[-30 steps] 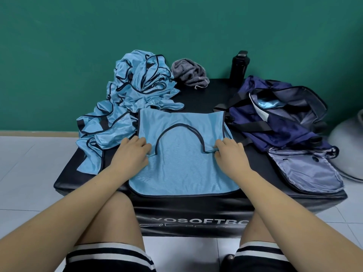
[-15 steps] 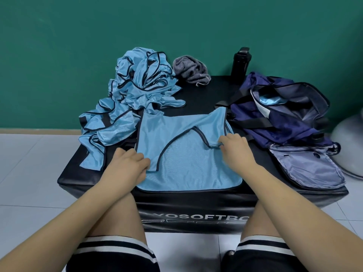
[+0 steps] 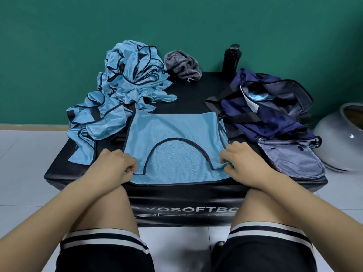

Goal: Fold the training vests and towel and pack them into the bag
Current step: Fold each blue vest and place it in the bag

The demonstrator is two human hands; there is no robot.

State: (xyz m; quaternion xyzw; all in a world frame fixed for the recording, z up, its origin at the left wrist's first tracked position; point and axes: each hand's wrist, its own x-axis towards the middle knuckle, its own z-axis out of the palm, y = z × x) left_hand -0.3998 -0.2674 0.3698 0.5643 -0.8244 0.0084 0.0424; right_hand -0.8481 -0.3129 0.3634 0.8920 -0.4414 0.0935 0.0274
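Pinching vest (image 3: pixel 176 130) straps, left hand (image 3: pixel 115 165) & right hand (image 3: pixel 242 160) just pulled them to near hem; half-fold approx done.

Head view, forward and down — near, over the black mat (image 3: pixel 196 89)

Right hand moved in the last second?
Yes. The right hand pulled the vest strap toward the near edge of the box.

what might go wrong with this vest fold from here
The left hand and right hand only pinch the flat light blue mesh vest by its strap tips, so the fold may slip crooked. Its near hem sits at the front edge of the black padded box and may slide off.
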